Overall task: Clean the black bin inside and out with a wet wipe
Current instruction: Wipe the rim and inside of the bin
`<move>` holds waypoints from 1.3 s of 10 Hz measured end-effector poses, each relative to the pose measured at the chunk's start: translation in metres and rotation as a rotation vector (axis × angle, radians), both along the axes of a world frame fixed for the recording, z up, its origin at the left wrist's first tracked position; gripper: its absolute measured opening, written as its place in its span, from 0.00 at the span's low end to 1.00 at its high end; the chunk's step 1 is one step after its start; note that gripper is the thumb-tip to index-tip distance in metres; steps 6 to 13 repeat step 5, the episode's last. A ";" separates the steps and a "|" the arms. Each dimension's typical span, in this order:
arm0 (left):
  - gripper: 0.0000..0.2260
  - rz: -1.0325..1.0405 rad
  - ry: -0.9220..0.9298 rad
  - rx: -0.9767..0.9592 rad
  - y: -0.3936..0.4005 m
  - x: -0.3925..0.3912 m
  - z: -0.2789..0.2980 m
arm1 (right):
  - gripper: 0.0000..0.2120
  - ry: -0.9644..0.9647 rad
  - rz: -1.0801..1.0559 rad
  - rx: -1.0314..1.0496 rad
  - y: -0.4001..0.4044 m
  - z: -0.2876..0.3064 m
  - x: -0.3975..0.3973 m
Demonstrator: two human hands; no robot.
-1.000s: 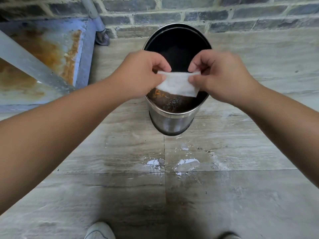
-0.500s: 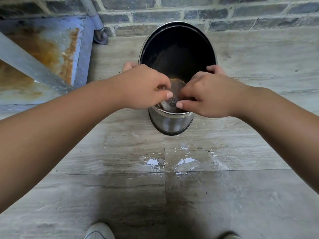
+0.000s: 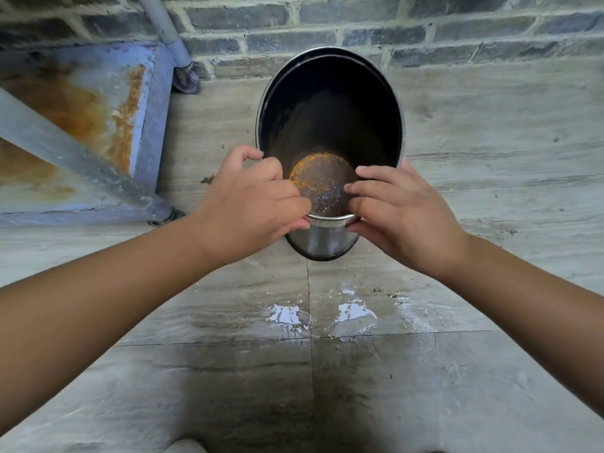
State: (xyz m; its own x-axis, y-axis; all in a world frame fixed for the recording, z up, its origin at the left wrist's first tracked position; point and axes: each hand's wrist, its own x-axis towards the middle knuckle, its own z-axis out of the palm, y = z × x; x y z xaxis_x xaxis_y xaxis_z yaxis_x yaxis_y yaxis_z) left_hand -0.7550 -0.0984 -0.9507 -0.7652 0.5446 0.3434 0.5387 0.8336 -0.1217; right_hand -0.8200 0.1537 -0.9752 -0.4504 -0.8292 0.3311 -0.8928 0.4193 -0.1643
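Note:
The black bin [image 3: 330, 103] stands on the tiled floor in front of a brick wall, with a dark inner wall, a shiny metal outside and a rusty brown bottom [image 3: 322, 181]. My left hand [image 3: 248, 197] pinches the near left part of its rim, fingers inside and thumb outside. My right hand [image 3: 402, 210] grips the near right part of the rim the same way. No wet wipe shows in either hand or in the bin.
A blue, rust-stained metal frame [image 3: 81, 103] with a grey diagonal bar lies to the left. A grey pipe [image 3: 163, 24] meets the floor by the brick wall [image 3: 425, 31]. Small puddles [image 3: 287, 315] lie on the tiles near the bin. A shoe tip [image 3: 186, 447] shows at the bottom edge.
One second ago both hands held a white wipe stretched over the bin's mouth. They have dropped to the near rim and moved slightly apart, and the wipe is out of sight.

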 end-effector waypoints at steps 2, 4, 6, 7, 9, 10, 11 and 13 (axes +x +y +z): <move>0.13 0.173 0.017 -0.010 -0.007 -0.043 0.001 | 0.10 -0.001 -0.025 0.023 -0.019 -0.003 -0.054; 0.13 0.267 -0.055 -0.029 -0.002 -0.066 0.005 | 0.11 0.121 -0.237 0.136 -0.028 0.011 -0.074; 0.19 0.315 -0.110 -0.049 0.001 -0.061 0.003 | 0.20 0.099 -0.228 0.161 -0.026 0.014 -0.072; 0.19 0.315 -0.110 -0.049 0.001 -0.061 0.003 | 0.20 0.099 -0.228 0.161 -0.026 0.014 -0.072; 0.19 0.315 -0.110 -0.049 0.001 -0.061 0.003 | 0.20 0.099 -0.228 0.161 -0.026 0.014 -0.072; 0.19 0.315 -0.110 -0.049 0.001 -0.061 0.003 | 0.20 0.099 -0.228 0.161 -0.026 0.014 -0.072; 0.19 0.315 -0.110 -0.049 0.001 -0.061 0.003 | 0.20 0.099 -0.228 0.161 -0.026 0.014 -0.072; 0.19 0.315 -0.110 -0.049 0.001 -0.061 0.003 | 0.20 0.099 -0.228 0.161 -0.026 0.014 -0.072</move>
